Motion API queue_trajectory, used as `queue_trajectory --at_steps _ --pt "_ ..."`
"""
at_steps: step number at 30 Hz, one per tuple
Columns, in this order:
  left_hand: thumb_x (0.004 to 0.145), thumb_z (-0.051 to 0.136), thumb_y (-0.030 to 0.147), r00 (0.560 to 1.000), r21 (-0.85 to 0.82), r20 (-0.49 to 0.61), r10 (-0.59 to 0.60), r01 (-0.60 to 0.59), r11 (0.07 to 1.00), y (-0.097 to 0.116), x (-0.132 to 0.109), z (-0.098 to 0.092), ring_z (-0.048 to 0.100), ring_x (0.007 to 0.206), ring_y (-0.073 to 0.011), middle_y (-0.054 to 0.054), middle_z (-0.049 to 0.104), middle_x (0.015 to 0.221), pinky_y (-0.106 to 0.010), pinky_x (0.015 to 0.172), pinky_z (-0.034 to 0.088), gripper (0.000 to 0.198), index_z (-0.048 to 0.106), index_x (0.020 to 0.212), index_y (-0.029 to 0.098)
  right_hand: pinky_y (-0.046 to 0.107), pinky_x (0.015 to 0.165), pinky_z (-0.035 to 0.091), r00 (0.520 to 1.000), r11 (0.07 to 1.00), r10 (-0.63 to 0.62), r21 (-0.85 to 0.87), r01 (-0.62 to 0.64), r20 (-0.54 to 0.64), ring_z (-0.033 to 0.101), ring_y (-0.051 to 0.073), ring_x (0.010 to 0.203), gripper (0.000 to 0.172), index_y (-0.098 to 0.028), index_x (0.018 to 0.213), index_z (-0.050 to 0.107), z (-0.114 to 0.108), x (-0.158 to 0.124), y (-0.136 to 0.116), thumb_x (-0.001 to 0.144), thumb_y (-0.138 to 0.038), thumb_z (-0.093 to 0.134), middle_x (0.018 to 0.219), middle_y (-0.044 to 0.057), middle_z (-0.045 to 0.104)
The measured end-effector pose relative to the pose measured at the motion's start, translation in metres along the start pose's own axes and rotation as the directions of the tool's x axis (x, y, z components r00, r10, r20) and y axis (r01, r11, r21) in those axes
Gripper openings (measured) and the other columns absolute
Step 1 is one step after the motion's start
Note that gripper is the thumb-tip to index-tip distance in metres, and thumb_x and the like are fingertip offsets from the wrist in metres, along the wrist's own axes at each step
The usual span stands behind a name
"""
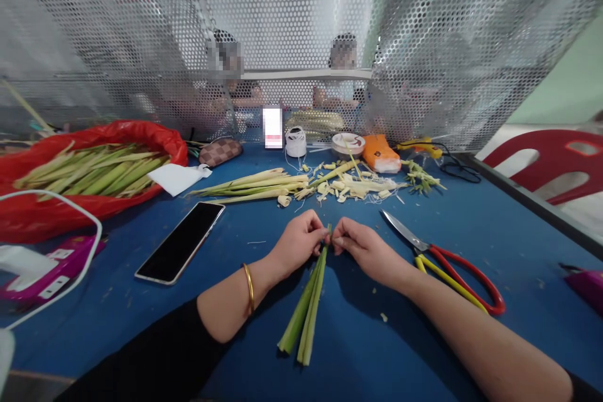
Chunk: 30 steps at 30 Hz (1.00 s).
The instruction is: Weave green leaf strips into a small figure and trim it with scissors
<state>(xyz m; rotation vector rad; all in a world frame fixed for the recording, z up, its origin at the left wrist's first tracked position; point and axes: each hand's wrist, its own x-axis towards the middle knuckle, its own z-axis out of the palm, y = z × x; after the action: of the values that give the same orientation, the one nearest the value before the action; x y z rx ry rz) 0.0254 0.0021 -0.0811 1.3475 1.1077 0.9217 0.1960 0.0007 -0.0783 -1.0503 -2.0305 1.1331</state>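
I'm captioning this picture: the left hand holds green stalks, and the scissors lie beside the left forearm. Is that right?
Not quite: the head view shows the scissors beside the right forearm, not the left. The left hand does hold green stalks.

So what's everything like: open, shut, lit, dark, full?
Green stalks, gathered at the top
Left hand, shut on them
Right hand, curled, grip unclear
Scissors, blades apparently shut
Flat phone, screen dark
Upright phone, screen lit
Red bag, open, leaves inside
White thread, wound, end trailing
Pale scraps, scattered

Smooth stalks (313, 314), glossy plastic bag (47, 217)
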Motion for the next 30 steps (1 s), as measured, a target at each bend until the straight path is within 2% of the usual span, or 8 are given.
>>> queue_trajectory --at_steps 7,12,15,17,19,23,27,30 --pt "0.075 0.06 0.026 1.0 0.042 0.004 0.013 -0.013 0.999 -0.005 0.002 -0.005 0.047 0.046 -0.0069 0.004 0.059 0.061 -0.02 0.047 0.038 0.014 0.049 0.07 0.018 0.027 0.068 0.041 0.999 0.999 -0.026 0.043 0.028 -0.033 0.053 0.014 0.069 0.015 -0.021 0.074 0.048 0.003 0.0 0.002 0.088 -0.02 0.045 0.071 -0.001 0.056" --pt "0.071 0.067 0.027 0.969 0.217 -0.154 0.195 -0.159 0.963 -0.003 0.003 -0.006 0.051 0.059 -0.0104 0.001 0.059 0.069 -0.022 0.058 0.041 0.014 0.059 0.068 0.017 0.029 0.069 0.044 0.998 0.961 0.038 0.275 -0.021 -0.056 0.057 0.014 0.065 0.009 -0.02 0.089 0.055 0.009 0.005 0.005 0.083 -0.027 0.055 0.065 -0.004 0.057" --pt "0.067 0.071 0.025 0.938 0.265 -0.233 0.257 -0.193 0.945 0.0 0.002 -0.005 0.055 0.07 -0.013 -0.001 0.063 0.077 -0.024 0.066 0.043 0.012 0.063 0.07 0.017 0.028 0.068 0.043 0.996 0.953 0.04 0.303 -0.015 -0.076 0.056 0.014 0.066 0.013 -0.019 0.071 0.057 0.012 0.006 0.003 0.08 -0.028 0.059 0.064 -0.003 0.058" --pt "0.064 0.075 0.027 0.955 0.158 -0.254 0.153 -0.115 0.981 0.003 -0.001 -0.004 0.057 0.071 -0.0139 -0.002 0.064 0.079 -0.025 0.066 0.045 0.025 0.065 0.084 0.017 0.027 0.068 0.043 0.99 0.938 0.059 0.346 -0.01 -0.132 0.055 0.014 0.066 0.017 -0.018 0.067 0.057 0.013 0.006 0.0 0.079 -0.03 0.061 0.064 -0.002 0.057" --pt "0.065 0.076 0.031 0.989 0.0 -0.139 -0.052 0.053 0.999 0.008 -0.005 -0.004 0.06 0.067 -0.0141 -0.004 0.065 0.079 -0.025 0.063 0.046 0.036 0.064 0.094 0.014 0.027 0.069 0.043 0.981 0.914 0.078 0.406 0.001 -0.177 0.055 0.013 0.066 0.017 -0.018 0.07 0.059 0.012 0.005 -0.002 0.079 -0.032 0.063 0.065 -0.003 0.058" --pt "0.071 0.07 0.03 0.941 -0.221 0.101 -0.322 0.337 0.915 0.018 -0.014 -0.002 0.062 0.055 -0.0128 -0.004 0.065 0.071 -0.026 0.058 0.049 0.024 0.065 0.087 0.012 0.028 0.071 0.044 0.976 0.878 0.09 0.478 0.016 -0.198 0.056 0.013 0.069 0.019 -0.017 0.076 0.061 0.005 0.002 -0.006 0.079 -0.035 0.065 0.069 -0.001 0.06" --pt "0.07 0.069 0.022 0.937 -0.293 -0.02 -0.348 0.327 0.898 0.023 -0.016 0.0 0.059 0.049 -0.0121 0.001 0.06 0.061 -0.025 0.051 0.047 0.019 0.062 0.086 0.015 0.029 0.072 0.046 0.983 0.931 0.09 0.365 -0.027 -0.158 0.058 0.015 0.069 0.019 -0.018 0.077 0.063 -0.003 0.0 -0.009 0.078 -0.036 0.064 0.068 0.0 0.063" --pt "0.073 0.064 0.022 0.963 -0.096 -0.151 -0.225 0.212 0.972 0.024 -0.014 -0.004 0.055 0.048 -0.0113 0.001 0.059 0.062 -0.023 0.048 0.043 0.017 0.065 0.088 0.015 0.028 0.068 0.047 0.986 0.966 0.135 0.235 -0.109 -0.099 0.06 0.015 0.066 0.015 -0.018 0.077 0.061 -0.005 -0.006 -0.011 0.079 -0.032 0.058 0.067 0.0 0.063"
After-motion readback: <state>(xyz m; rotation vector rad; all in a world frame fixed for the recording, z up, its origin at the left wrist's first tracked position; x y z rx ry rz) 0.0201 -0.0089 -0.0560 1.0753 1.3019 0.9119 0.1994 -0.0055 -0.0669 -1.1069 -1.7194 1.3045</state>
